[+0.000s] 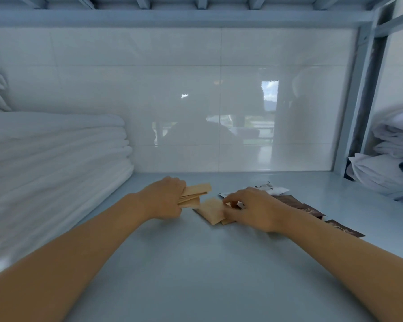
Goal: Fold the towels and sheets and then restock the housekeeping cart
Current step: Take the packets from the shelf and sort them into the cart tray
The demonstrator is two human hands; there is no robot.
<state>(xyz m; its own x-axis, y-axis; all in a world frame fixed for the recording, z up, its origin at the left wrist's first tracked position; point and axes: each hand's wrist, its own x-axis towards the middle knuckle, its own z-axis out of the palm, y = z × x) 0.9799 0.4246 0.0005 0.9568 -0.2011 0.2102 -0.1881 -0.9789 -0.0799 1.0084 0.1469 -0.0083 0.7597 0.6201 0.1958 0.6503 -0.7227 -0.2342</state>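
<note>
We see a smooth, pale grey-blue metal shelf backed by glossy white wall tiles, and we take that shelf as our landmark. At its left end sits a tall stack of thick, soft white folded towels, their rounded fold edges facing the middle of the shelf. Near the shelf's centre, the left hand has its fingers curled round a small fanned bundle of flat tan paper sachets, held just above the surface. Just to the right of it, loose tan paper sachets lie flat on the shelf, and the right hand pinches the edge of one between thumb and fingertips. Further right on the shelf lie flat dark brown packets and, behind the right hand, white packets with black print. Beyond the shelf's right upright, rumpled white folded sheets are piled on a neighbouring rack, well apart from both hands.
</note>
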